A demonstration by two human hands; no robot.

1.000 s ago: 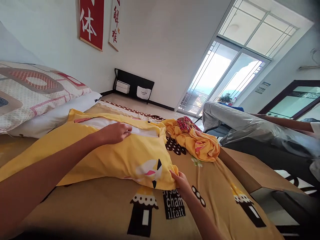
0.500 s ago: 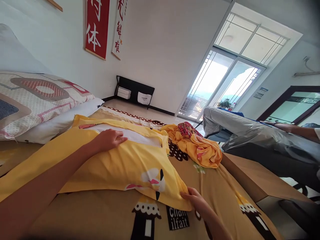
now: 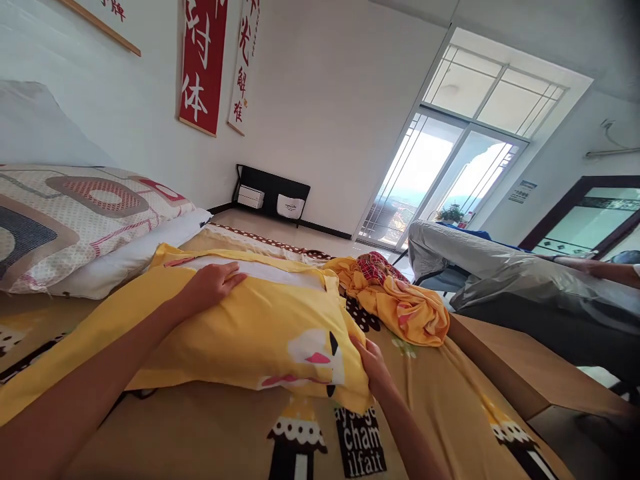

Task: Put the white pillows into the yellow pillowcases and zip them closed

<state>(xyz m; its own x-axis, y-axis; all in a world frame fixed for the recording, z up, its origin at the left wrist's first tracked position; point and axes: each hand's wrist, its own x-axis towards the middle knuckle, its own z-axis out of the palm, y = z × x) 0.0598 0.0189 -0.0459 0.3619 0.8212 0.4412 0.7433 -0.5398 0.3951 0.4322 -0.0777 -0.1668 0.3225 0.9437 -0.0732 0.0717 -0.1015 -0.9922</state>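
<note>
A yellow pillowcase [image 3: 240,333] printed with a white and pink cartoon figure lies on the bed, with a white pillow [image 3: 265,271] showing through its long opening. My left hand [image 3: 215,285] rests on top at the near edge of that opening, fingers curled together on the yellow cloth; their tips partly cover the white pillow. At the right end, my right hand [image 3: 373,367] grips the side of the pillowcase, with its thumb on top and the other fingers mostly hidden. The case's far edge lies behind the white pillow.
A tan printed bedsheet [image 3: 210,433] covers the bed. Crumpled orange cloth [image 3: 415,310] lies beyond the right hand, with red plaid fabric [image 3: 377,268] on it. Patterned pillows [image 3: 100,213] sit at left. A cardboard box [image 3: 515,360] and another person's arm [image 3: 610,270] are at right.
My right hand has moved up along the right side from the near corner, and that end now looks fuller. My left hand stays at the opening's edge. The view has tipped up slightly.
</note>
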